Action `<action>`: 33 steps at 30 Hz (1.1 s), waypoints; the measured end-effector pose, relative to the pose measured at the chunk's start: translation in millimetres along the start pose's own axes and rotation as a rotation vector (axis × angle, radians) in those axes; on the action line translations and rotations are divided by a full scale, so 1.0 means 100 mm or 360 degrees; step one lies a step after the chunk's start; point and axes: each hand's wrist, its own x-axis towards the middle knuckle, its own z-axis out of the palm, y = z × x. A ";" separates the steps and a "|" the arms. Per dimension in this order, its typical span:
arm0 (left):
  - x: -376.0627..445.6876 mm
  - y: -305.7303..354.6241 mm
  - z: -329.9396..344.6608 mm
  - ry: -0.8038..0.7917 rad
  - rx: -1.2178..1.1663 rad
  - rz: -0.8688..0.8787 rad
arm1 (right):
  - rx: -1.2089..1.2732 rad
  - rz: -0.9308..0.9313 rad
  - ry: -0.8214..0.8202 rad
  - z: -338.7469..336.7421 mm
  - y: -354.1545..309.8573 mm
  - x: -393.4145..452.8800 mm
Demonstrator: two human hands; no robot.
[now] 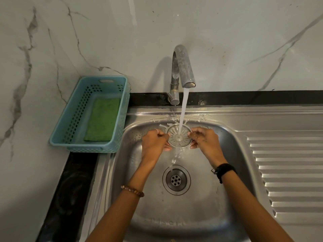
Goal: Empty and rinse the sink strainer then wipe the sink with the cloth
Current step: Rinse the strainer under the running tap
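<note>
A round white slotted sink strainer (174,137) is held level under the running tap (183,67), above the back of the steel sink basin (201,215). My left hand (153,142) pinches its left rim and my right hand (204,139) pinches its right rim. Water falls onto the strainer's middle, passes through and splashes down toward the open drain (176,180). A green cloth (103,119) lies flat in the blue basket (70,117) to the left of the sink.
The ribbed steel drainboard (288,172) stretches to the right of the basin. A black counter strip (70,189) runs along the sink's left side and behind it. Marble-look wall tiles stand behind the tap and to the left.
</note>
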 end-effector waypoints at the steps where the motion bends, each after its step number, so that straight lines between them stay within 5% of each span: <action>1: -0.01 0.02 0.02 0.0020 0.0050 0.0034 | 0.0017 0.0002 0.0005 -0.01 0.00 -0.02; 8: -0.09 -0.03 0.10 0.0156 0.0197 0.0178 | -0.0325 0.0094 -0.0410 -0.21 -0.17 0.06; 14: -0.06 -0.16 0.17 0.0070 0.0159 0.0004 | -0.0337 -0.0340 0.0054 -0.05 -0.74 0.73; 18: -0.04 -0.21 0.24 0.0033 0.0062 -0.0044 | -0.0374 -0.0156 -0.0505 0.21 -0.84 1.08; 20: -0.03 -0.25 0.25 0.0038 0.0059 -0.0065 | -0.0100 -0.0018 -0.0605 0.28 -0.78 1.07; 24: -0.03 -0.35 0.25 0.0039 0.0060 -0.0077 | 0.0881 0.0221 -0.0332 0.18 -0.52 0.89; 26: -0.02 -0.38 0.25 0.0058 0.0074 -0.0077 | 0.0982 0.0216 -0.0187 0.12 -0.33 0.72; 28: 0.00 -0.40 0.25 0.0073 0.0047 -0.0062 | 0.0670 0.0243 -0.0093 0.08 -0.09 0.46; 33: -0.01 -0.49 0.20 0.0016 -0.0095 0.0057 | -0.0196 0.0216 -0.0338 0.08 0.34 -0.02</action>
